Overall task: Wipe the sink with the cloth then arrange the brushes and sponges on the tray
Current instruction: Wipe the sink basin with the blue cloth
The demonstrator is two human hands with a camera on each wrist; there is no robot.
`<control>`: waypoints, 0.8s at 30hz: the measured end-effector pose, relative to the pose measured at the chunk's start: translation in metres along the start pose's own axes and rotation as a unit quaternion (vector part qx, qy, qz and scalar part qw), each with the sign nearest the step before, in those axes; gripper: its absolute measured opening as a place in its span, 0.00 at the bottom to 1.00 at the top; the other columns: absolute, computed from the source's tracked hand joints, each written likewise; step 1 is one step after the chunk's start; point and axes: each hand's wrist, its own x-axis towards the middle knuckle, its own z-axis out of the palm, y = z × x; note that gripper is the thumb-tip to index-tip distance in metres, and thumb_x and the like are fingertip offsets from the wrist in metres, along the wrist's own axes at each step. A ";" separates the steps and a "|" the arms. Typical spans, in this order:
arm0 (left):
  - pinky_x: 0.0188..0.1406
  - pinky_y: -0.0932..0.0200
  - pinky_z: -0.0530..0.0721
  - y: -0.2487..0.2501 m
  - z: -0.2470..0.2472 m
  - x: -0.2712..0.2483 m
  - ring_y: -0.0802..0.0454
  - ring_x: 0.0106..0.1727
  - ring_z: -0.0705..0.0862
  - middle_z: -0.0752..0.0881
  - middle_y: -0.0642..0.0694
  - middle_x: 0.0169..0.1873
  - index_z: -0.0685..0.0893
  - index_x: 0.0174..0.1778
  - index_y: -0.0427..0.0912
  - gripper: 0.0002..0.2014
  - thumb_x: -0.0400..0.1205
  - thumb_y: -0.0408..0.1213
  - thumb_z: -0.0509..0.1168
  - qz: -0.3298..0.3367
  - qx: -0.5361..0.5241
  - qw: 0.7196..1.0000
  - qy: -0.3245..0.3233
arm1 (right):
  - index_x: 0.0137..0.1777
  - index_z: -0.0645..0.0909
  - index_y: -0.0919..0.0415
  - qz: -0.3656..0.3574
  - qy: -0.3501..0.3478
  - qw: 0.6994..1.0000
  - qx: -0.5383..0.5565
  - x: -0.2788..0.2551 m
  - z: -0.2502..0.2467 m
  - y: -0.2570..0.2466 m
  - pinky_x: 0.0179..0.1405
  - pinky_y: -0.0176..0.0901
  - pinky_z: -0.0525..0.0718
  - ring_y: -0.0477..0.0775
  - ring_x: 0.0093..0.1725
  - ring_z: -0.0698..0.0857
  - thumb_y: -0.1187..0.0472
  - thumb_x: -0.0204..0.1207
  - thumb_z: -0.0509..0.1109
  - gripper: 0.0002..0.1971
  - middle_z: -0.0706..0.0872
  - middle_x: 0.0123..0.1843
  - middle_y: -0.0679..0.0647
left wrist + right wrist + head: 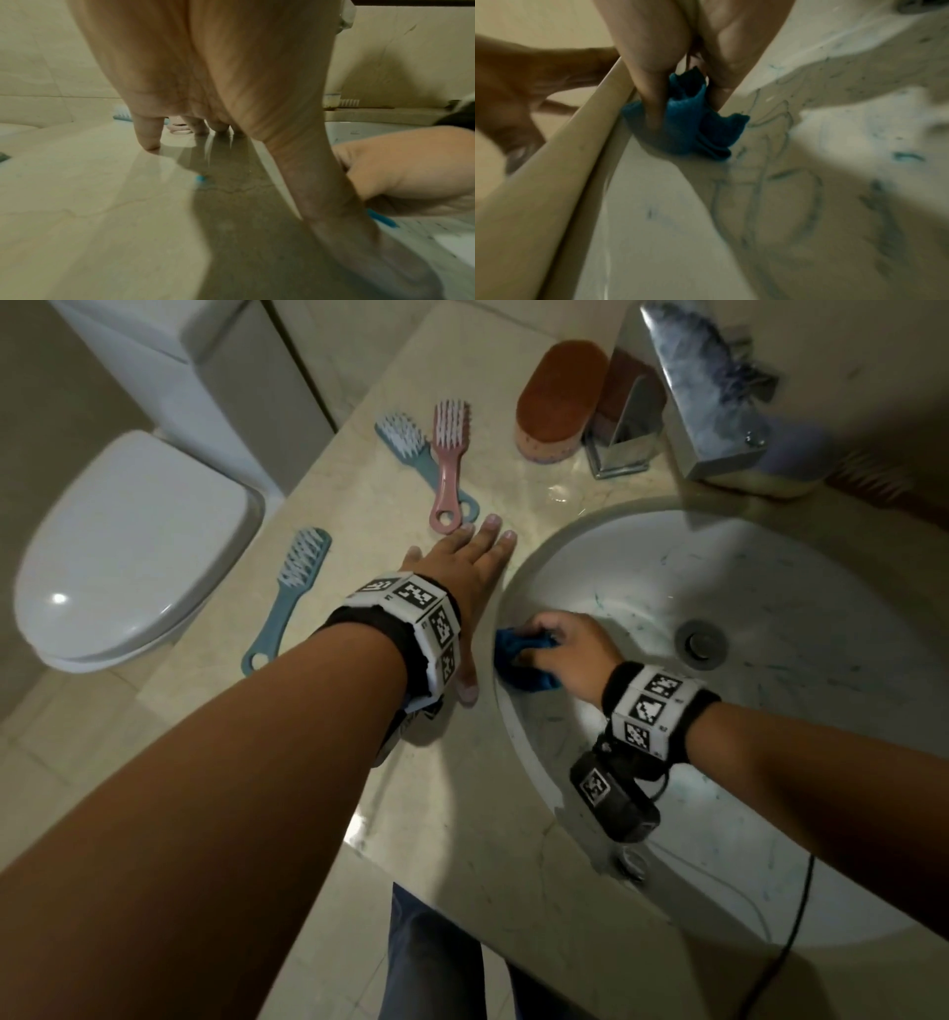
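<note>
Right hand (570, 649): I see fingers curled round crumpled blue cloth (524, 660) against smooth white sink (770, 588) wall.
Left hand (462, 577): fingers spread flat on glossy marble counter (359, 516), holding nothing.

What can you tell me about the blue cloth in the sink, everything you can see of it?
The blue cloth is a small, soft, textured rag, bunched into folds. The right hand grips it, fingers curled round it, and presses it against the inner left wall of the white sink, just under the rim by the beige counter. Its lower folds stick out below the hand. Blue-green streaks mark the basin around it. Whether it is wet cannot be told.
</note>
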 end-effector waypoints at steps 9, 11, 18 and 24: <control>0.79 0.31 0.54 -0.003 0.003 0.010 0.46 0.83 0.34 0.28 0.51 0.81 0.27 0.79 0.50 0.84 0.40 0.63 0.83 0.007 0.019 1.000 -0.004 | 0.47 0.84 0.51 -0.009 -0.141 0.989 -0.044 -0.033 -0.005 0.007 0.57 0.41 0.82 0.50 0.54 0.85 0.66 0.68 0.78 0.11 0.87 0.49 0.49; 0.80 0.33 0.54 -0.006 0.004 0.012 0.46 0.83 0.33 0.28 0.50 0.80 0.26 0.79 0.49 0.85 0.39 0.64 0.82 0.014 0.020 1.000 -0.001 | 0.43 0.84 0.51 -0.003 -0.082 0.996 -0.026 -0.019 0.001 0.006 0.56 0.45 0.84 0.55 0.54 0.86 0.68 0.69 0.77 0.11 0.88 0.48 0.52; 0.80 0.33 0.54 -0.009 0.007 0.016 0.46 0.83 0.33 0.28 0.51 0.80 0.26 0.79 0.50 0.87 0.36 0.65 0.81 0.016 0.020 1.000 0.003 | 0.51 0.86 0.62 -0.064 -0.152 0.980 -0.108 -0.039 -0.003 0.014 0.48 0.21 0.75 0.47 0.49 0.81 0.69 0.69 0.76 0.10 0.82 0.48 0.51; 0.79 0.31 0.55 -0.005 0.006 0.009 0.47 0.83 0.34 0.29 0.52 0.81 0.28 0.80 0.51 0.84 0.41 0.60 0.84 0.007 0.006 1.000 -0.001 | 0.47 0.83 0.58 -0.042 -0.017 0.998 -0.038 -0.001 0.002 0.004 0.54 0.40 0.80 0.52 0.52 0.83 0.73 0.70 0.74 0.11 0.84 0.47 0.53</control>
